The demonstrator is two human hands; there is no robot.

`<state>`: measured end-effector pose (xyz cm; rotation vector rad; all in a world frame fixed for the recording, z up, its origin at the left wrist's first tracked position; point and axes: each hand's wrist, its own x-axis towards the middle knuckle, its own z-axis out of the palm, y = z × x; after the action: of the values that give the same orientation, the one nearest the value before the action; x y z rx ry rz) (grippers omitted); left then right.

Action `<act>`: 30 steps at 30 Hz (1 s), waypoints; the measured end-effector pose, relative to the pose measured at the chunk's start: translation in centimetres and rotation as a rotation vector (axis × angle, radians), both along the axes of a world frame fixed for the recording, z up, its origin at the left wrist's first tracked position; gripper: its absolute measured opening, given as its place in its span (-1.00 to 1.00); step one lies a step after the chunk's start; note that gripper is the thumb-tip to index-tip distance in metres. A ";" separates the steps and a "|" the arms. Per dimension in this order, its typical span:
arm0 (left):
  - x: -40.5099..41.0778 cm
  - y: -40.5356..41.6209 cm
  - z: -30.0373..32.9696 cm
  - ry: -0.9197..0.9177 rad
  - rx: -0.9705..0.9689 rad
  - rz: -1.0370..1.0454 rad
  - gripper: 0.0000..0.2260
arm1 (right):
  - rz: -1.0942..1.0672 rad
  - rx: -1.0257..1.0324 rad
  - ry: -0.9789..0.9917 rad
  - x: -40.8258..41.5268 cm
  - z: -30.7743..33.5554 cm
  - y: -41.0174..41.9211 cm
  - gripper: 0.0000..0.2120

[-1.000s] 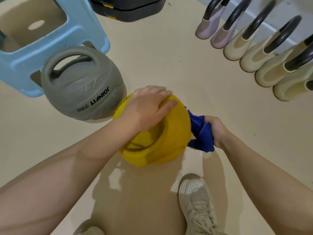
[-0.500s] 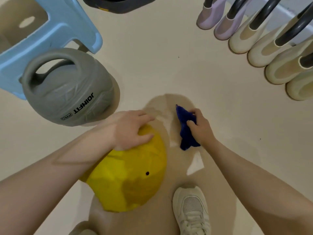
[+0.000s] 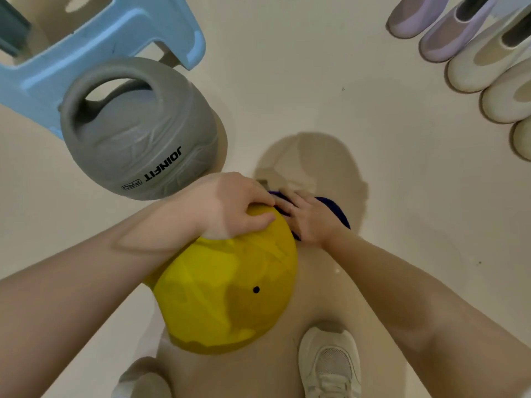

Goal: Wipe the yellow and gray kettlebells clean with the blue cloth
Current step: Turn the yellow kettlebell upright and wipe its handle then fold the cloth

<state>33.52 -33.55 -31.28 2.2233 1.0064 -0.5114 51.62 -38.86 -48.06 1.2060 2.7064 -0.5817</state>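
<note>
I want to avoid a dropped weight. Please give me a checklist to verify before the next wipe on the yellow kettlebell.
1. Left hand grips yellow kettlebell: ok.
2. Blue cloth under right hand, against the kettlebell: ok.
3. White shoe away from the tilted kettlebell: not ok, close beside it.
4. Gray kettlebell standing apart: ok.
5. Cloth clean: cannot tell.

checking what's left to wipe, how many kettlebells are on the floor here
2. The gray kettlebell stands upper left beside the blue stool. The yellow kettlebell is at centre, tipped under both hands. More could lie outside the frame.
</note>
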 end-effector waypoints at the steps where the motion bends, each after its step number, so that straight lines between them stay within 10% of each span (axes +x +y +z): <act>1: -0.2 0.1 0.1 -0.014 -0.002 0.004 -0.37 | -0.066 0.008 -0.054 0.3 -0.3 0.8 -0.38; 8: -0.2 0.6 -0.1 -0.009 0.017 0.036 -0.36 | -0.664 0.028 -0.213 4.8 0.6 3.5 -0.46; 20: 1.5 0.8 -0.4 0.107 -0.016 0.065 -0.47 | 0.058 0.110 -0.023 2.4 -0.6 -4.3 -0.59; 25: 2.6 1.1 -0.2 0.113 0.020 0.038 -0.65 | -0.844 0.033 -0.338 7.7 1.5 -1.6 -0.50; 30: 4.0 1.6 -0.9 0.123 0.068 0.043 -0.67 | -1.234 -0.186 -0.007 9.7 4.5 -1.4 -0.53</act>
<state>37.56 -31.92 -32.15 2.2470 1.1476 -0.6093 61.32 -40.30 -43.54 2.6661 1.5277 -0.8551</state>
